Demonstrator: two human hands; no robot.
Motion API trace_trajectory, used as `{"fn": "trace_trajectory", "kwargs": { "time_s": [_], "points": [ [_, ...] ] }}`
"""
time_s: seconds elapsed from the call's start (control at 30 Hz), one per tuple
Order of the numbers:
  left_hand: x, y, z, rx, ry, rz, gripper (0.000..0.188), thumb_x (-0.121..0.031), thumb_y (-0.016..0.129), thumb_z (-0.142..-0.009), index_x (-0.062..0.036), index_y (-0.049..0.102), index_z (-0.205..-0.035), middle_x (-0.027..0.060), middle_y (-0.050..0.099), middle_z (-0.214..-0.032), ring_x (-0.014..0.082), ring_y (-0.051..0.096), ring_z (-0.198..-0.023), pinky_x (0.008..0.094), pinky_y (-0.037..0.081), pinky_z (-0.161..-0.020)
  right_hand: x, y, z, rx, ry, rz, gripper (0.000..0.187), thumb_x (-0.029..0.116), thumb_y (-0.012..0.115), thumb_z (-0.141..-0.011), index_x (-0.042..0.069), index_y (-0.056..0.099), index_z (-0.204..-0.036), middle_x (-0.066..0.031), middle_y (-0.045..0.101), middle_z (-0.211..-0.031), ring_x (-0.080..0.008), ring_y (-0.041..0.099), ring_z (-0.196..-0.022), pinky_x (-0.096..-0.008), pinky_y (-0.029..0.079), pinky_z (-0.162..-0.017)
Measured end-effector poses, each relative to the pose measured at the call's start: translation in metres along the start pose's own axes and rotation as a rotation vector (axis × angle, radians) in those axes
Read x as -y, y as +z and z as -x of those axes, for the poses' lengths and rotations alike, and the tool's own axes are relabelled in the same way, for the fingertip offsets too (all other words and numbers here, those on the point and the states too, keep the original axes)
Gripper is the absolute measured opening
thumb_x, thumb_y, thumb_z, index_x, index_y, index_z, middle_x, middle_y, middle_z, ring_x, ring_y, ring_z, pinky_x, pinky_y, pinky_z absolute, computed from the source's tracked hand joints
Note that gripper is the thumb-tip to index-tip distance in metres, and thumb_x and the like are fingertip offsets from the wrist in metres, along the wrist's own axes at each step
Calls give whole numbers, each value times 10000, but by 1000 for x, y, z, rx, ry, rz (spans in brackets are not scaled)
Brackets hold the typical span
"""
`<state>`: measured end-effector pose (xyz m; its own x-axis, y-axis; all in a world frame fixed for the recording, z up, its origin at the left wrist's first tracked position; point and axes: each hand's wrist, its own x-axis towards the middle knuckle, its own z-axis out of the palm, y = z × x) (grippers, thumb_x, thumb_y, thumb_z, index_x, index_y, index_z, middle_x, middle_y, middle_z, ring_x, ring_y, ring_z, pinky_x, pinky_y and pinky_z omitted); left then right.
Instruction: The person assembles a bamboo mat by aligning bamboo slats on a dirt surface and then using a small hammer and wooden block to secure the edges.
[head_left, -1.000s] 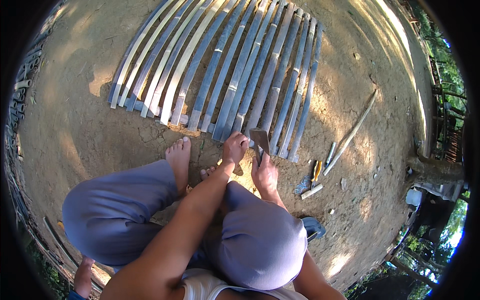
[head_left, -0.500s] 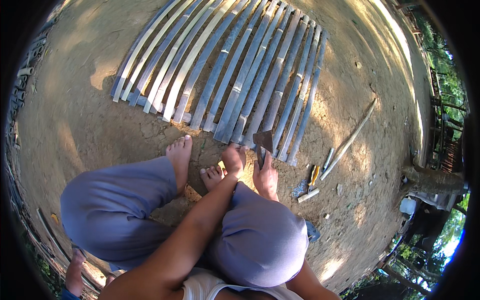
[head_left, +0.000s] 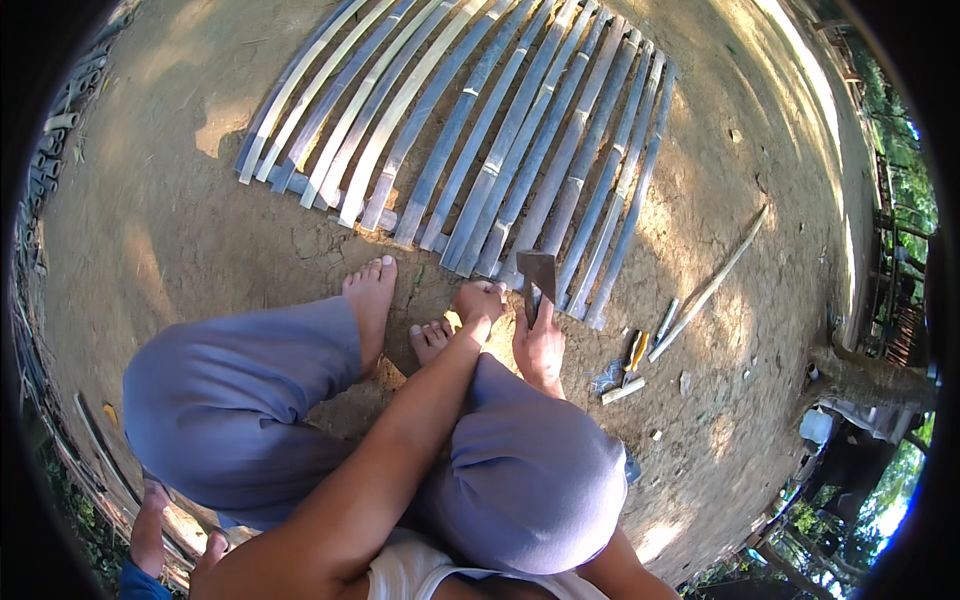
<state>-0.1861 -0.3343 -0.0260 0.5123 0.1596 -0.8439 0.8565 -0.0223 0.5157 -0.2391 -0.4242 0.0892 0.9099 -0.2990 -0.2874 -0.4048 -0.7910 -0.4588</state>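
Note:
A panel of parallel bamboo slats (head_left: 490,170) lies on the ground in front of me, tied to a crosspiece near its close ends. My left hand (head_left: 482,302) is closed at the near ends of the middle slats; what its fingers hold, if anything, is hidden. Just right of it, my right hand (head_left: 540,345) grips a tool with a broad, flat, brownish metal blade (head_left: 537,268). The blade stands up above my fist, over the slat ends. Most of its handle is covered by my fingers.
To the right lie yellow-handled pliers (head_left: 637,350), a small pile of nails (head_left: 606,378), a short pale stick (head_left: 623,391), a short grey tube (head_left: 667,319) and a long pale stick (head_left: 715,280). Another person's foot (head_left: 148,535) shows at the lower left.
The view has shifted slightly, so the panel sits a little further right and higher. The blade in my right hand has turned more upright; my left hand stays at the slat ends.

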Motion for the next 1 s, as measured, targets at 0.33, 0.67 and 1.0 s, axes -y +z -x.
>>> {"fn": "trace_trajectory", "kwargs": {
  "time_s": [0.33, 0.67, 1.0],
  "points": [
    [3, -1, -11, 21, 26, -161, 296, -301, 781, -882, -89, 768, -676, 58, 709, -633, 182, 685, -578, 350, 541, -625, -33, 26, -5, -14, -34, 16, 525, 220, 594, -972, 47, 408, -1432, -273, 695, -944, -439, 707, -704, -534, 583, -585],
    [-11, 2, -1, 67, -35, -67, 306, -257, 754, -915, -20, 755, -721, 80, 702, -611, 150, 676, -517, 323, 547, -552, -37, 31, 4, 2, 38, 124, 531, 265, 609, -975, 92, 411, -1436, -253, 707, -823, -450, 699, -672, -532, 572, -545],
    [-18, -5, 3, 97, -33, -26, 314, -256, 761, -920, 1, 744, -741, 73, 710, -630, 137, 683, -514, 304, 550, -516, -32, 30, 2, 181, 141, 196, 480, 277, 591, -994, 52, 454, -1395, -283, 692, -992, -445, 710, -752, -513, 586, -630]
  ]
}}
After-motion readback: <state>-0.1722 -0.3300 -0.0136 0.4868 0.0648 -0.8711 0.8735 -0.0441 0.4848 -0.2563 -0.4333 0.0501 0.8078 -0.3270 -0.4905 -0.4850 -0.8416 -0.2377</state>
